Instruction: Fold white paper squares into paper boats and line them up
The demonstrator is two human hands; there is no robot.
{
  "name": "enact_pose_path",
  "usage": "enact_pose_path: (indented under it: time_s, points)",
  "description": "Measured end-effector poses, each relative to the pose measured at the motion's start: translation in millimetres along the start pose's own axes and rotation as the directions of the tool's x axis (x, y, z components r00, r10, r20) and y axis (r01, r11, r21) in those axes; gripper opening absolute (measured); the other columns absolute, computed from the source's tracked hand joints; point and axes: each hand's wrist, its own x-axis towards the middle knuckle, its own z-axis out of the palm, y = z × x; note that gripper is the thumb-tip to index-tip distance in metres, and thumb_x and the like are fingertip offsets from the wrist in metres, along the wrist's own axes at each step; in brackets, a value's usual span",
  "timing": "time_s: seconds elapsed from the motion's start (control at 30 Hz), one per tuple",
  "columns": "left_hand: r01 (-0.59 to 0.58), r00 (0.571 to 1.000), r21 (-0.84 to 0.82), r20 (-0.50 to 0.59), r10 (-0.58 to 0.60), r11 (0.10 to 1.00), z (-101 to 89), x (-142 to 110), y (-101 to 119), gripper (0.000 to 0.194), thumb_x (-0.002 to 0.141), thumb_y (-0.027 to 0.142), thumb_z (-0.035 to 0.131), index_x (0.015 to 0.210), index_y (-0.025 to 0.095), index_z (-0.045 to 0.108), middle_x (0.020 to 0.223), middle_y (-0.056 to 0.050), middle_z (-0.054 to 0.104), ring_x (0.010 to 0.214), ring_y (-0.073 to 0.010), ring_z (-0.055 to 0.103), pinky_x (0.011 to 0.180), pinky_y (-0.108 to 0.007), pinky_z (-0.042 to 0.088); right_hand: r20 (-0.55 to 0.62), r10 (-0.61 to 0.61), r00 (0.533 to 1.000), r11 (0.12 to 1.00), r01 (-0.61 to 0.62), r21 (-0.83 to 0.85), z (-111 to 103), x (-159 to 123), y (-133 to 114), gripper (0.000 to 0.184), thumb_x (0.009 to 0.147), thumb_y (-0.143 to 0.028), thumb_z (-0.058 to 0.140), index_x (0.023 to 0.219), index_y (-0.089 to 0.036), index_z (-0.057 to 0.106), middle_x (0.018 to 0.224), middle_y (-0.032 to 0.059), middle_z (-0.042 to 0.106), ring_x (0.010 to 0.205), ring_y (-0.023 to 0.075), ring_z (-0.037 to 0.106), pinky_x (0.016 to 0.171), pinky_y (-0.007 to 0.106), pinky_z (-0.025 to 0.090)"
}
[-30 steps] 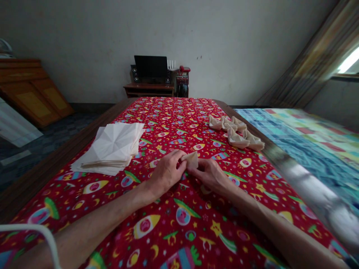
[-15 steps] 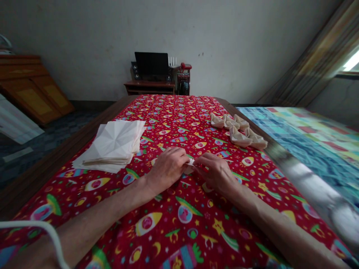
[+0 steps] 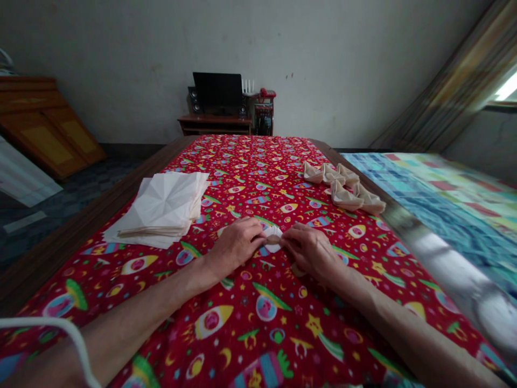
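Between my two hands is a small folded piece of white paper (image 3: pixel 273 235), with a darker oval opening showing in its middle. My left hand (image 3: pixel 238 240) pinches its left end, fingers closed. At the opposite end my right hand (image 3: pixel 307 247) pinches it between thumb and fingers. Left of my hands lies a stack of creased white paper sheets (image 3: pixel 161 207). Several finished-looking folded paper boats (image 3: pixel 345 196) sit together on the right side of the cloth.
A red patterned cloth (image 3: pixel 250 334) covers the wooden table (image 3: pixel 151 175). To the right is a bed with a checked cover (image 3: pixel 436 205). A white cable (image 3: pixel 60 324) crosses the lower left. Beyond the far end stand a monitor (image 3: pixel 218 92) and a small desk (image 3: pixel 214 121).
My hands have moved slightly apart, with the left hand shifting left. More of the folded paper shows between them, and its oval opening is now visible.
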Motion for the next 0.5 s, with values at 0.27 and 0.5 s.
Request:
enact_pose_path:
  time_s: [0.27, 0.5]
  points:
    - [0.142, 0.99, -0.049, 0.007, -0.142, 0.989, 5.4, 5.3, 0.2, 0.016, 0.086, 0.018, 0.058, 0.071, 0.016, 0.063, 0.08, -0.001, 0.058, 0.081, -0.0143, 0.056, 0.075, -0.025, 0.045, -0.041, 0.053, 0.998, 0.988, -0.058, -0.145, 2.6, 2.9, -9.1, 0.022, 0.092, -0.029, 0.046, 0.079, -0.017, 0.06, 0.074, 0.004, 0.061, 0.066, 0.0137, 0.054, 0.063, 0.025, 0.033]
    - [0.104, 0.992, 0.215, 0.043, -0.116, 0.971, 5.1, 3.7, -0.3, 0.019, 0.091, 0.028, 0.051, 0.078, 0.016, 0.058, 0.083, -0.002, 0.056, 0.081, -0.0158, 0.054, 0.076, -0.028, 0.044, 0.067, 0.071, 0.995, 0.951, -0.048, -0.307, 3.9, 8.4, -6.2, 0.026, 0.094, -0.03, 0.039, 0.078, -0.018, 0.056, 0.073, 0.0036, 0.059, 0.06, 0.0127, 0.049, 0.055, 0.027, 0.025]
